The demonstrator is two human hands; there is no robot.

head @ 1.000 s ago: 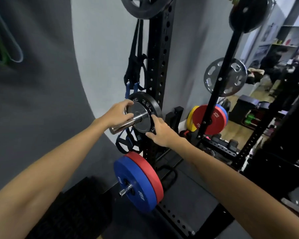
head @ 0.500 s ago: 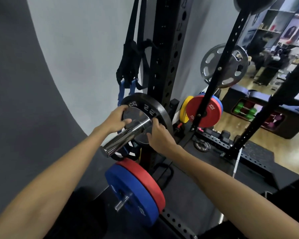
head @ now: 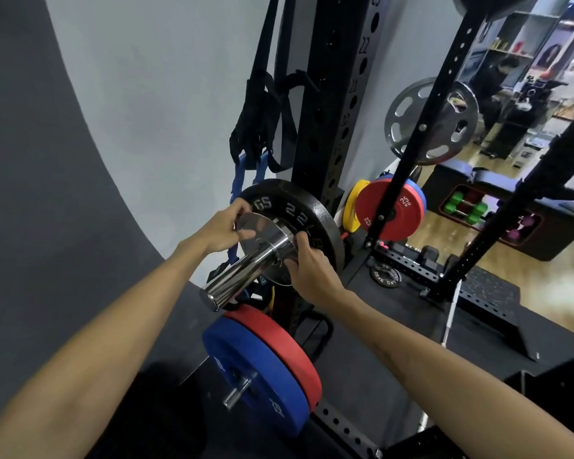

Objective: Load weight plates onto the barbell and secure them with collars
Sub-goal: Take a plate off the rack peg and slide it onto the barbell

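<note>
Against the black rack upright [head: 332, 134], a black plate [head: 315, 210] sat on the chrome barbell sleeve [head: 246, 270], pushed well in from the sleeve's free end. Both hands held it: the left hand [head: 221, 231] pinched its left edge with curled fingers, thumb across the shiny inner disc [head: 257, 228], while the right hand [head: 309, 270] curled round the lower right part beside the sleeve. Below hung a blue plate [head: 246, 369] and a red plate [head: 285, 346], stored together on a peg.
</note>
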